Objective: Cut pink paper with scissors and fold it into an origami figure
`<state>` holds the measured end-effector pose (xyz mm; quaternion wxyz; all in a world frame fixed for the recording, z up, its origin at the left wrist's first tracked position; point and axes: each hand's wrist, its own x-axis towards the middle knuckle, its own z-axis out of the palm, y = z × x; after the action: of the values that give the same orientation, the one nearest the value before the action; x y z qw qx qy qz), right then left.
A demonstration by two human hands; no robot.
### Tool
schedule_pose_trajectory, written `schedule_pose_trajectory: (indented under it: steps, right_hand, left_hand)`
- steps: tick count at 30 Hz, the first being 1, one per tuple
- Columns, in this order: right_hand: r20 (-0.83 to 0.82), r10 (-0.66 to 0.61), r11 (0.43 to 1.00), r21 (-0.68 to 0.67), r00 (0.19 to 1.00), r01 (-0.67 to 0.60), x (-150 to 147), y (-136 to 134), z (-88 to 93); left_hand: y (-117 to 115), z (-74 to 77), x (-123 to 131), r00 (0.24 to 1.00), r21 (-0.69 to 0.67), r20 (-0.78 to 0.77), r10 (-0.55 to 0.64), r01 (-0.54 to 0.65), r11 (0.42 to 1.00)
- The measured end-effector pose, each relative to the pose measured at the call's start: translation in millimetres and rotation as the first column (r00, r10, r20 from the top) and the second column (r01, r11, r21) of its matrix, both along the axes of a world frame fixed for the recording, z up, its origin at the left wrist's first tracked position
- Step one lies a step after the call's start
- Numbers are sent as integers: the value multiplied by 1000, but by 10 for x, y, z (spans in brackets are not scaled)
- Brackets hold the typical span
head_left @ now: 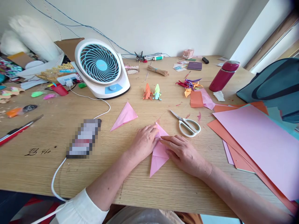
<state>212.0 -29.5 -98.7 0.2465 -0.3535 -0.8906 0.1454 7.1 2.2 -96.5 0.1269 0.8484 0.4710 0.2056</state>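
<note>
A pink sheet of folded origami paper [160, 151] lies on the table in front of me, pointed at its top and bottom ends. My left hand [145, 140] is closed on its upper left edge, fingers curled over the paper. From the other side, my right hand [183, 152] pinches the right edge, its fingertips meeting the left hand's near the middle of the sheet. The fingers cover part of the folds. To the left rests another folded pink paper triangle [125, 116]. Scissors [187, 123] with white handles lie partly spread beyond my right hand.
A white fan [101, 67] stands at the back left, with a pixelated phone [84, 138] and white cable nearer. Two small paper figures [147, 92] stand ahead. At right are stacked coloured sheets [261, 143], a red bottle [224, 76] and a teal bag [271, 81].
</note>
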Motion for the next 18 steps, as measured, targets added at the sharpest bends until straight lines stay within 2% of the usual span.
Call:
schedule_pose_trajectory:
  steps: [10, 18]
  right_hand:
    - [38, 29, 1000, 0, 999, -29, -77, 80, 45]
    - [50, 54, 997, 49, 997, -56, -22, -2, 45]
  left_hand:
    - [-20, 6, 25, 979, 23, -205, 22, -18, 1000]
    - [13, 41, 13, 970, 18, -242, 17, -13, 1000]
